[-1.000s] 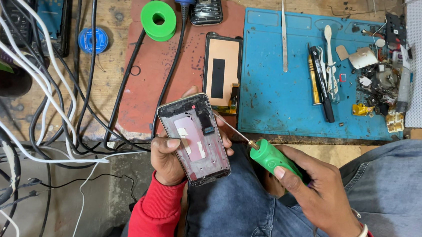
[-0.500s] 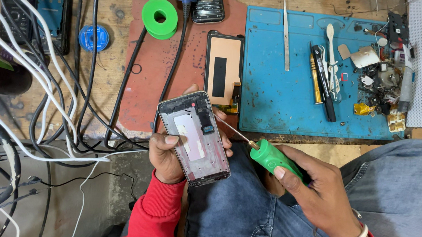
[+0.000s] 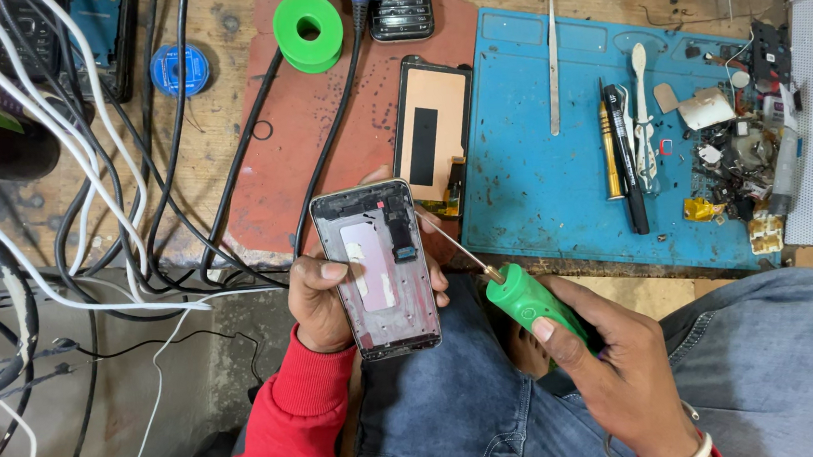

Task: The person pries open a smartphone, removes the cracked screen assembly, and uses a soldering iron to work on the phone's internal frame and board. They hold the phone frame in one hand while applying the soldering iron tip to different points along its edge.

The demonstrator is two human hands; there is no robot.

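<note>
Two hands work just off the near edge of the surface (image 3: 218,40), above a lap in blue jeans (image 3: 439,400). The left hand (image 3: 321,303), in a red sleeve (image 3: 286,422), cradles an opened phone (image 3: 378,267) with its back cover off; its grip is closed around the frame, thumb lying across the left side of the exposed inside and fingertips showing at the right edge. The phone is held roughly upright in the view, top end overlapping the near edge of a reddish mat (image 3: 322,138).

The right hand (image 3: 620,366) has its grip pressed around the green handle of a screwdriver (image 3: 526,306), index finger stretched along the handle. The thin metal shaft slants up and left, its tip at the right edge of the phone's upper half; whether it touches a screw is too small to tell.

Just beyond the phone, a detached screen panel (image 3: 433,130) lies face down across the seam between the reddish mat and a blue work mat (image 3: 528,180). On the blue mat lie metal tweezers (image 3: 553,62), a yellow-handled tool (image 3: 610,154), a black pen-like tool (image 3: 626,163) and a white toothbrush (image 3: 643,113), with a heap of small parts (image 3: 740,164) toward the right edge. At the far edge sit a green reel (image 3: 309,28), a small blue spool (image 3: 179,69) and a keypad phone (image 3: 401,5). White and black cables (image 3: 84,186) tangle over the left side.
</note>
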